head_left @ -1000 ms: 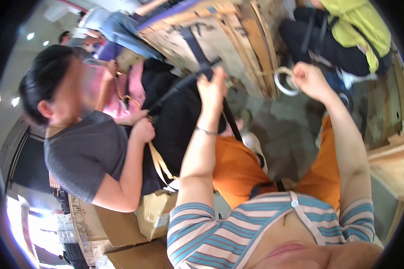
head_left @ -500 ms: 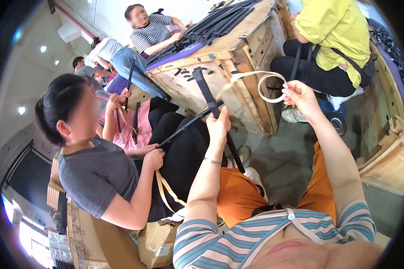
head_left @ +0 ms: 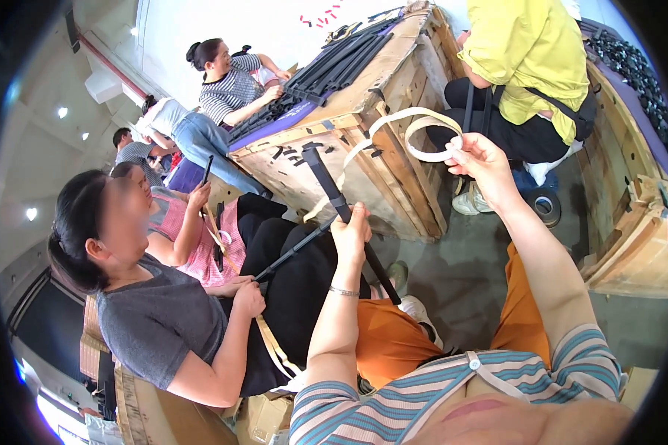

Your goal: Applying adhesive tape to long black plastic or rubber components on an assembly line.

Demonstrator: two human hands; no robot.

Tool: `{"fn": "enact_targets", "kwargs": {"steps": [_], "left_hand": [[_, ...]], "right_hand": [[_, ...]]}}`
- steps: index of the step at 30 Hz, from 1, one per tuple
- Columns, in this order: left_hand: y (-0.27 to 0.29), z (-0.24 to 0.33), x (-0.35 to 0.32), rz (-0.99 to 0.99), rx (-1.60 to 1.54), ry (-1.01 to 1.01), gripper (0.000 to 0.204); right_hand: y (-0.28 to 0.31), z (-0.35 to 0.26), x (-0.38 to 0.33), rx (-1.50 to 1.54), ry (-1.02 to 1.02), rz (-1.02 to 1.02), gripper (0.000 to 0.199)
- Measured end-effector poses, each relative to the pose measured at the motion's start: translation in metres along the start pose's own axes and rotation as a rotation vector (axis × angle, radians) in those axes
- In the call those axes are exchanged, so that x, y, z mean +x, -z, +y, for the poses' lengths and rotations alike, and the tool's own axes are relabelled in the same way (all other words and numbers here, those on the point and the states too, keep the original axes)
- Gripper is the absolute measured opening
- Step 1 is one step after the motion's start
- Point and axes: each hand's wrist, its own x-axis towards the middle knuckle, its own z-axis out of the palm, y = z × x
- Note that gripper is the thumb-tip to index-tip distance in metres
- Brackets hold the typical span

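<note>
My left hand (head_left: 351,236) is closed around a straight black bar (head_left: 321,174), which slants from upper left down past my knee. In my right hand (head_left: 484,167), thumb and fingers pinch a coiled ring of narrow cream tape (head_left: 427,156). A loose length of tape (head_left: 358,148) curves away from the ring to the left and crosses the bar above my left hand. Its far end hangs just left of the bar. Beside me, a co-worker in grey holds another thin black rod (head_left: 289,254), whose far end reaches toward my left hand; whether they touch I cannot tell.
A large wooden crate (head_left: 416,200) stands ahead, with many black bars (head_left: 349,63) on top. A person in yellow (head_left: 523,59) sits at the right, near another crate (head_left: 616,163). A dark tape roll (head_left: 545,208) lies on the floor. A cardboard box (head_left: 267,419) is at lower left.
The view has shifted slightly. The loose tape now sags in a longer curve, its end left of the bar rather than at it. Both my hands keep their grips.
</note>
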Motion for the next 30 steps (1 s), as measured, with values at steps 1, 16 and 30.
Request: {"fn": "enact_targets", "kwargs": {"steps": [1,16,30], "left_hand": [[-0.003,0.001,-0.002,-0.012,-0.007,0.007,0.027],[-0.042,0.022,-0.009,-0.146,-0.214,-0.037,0.023],[-0.036,0.003,-0.001,-0.168,-0.007,-0.095,0.026]], "right_hand": [[0.002,0.000,0.000,0.001,-0.001,-0.003,0.018],[-0.012,0.005,-0.006,0.026,-0.126,-0.138,0.022],[0.001,0.047,-0.003,-0.845,-0.023,-0.009,0.024]]}}
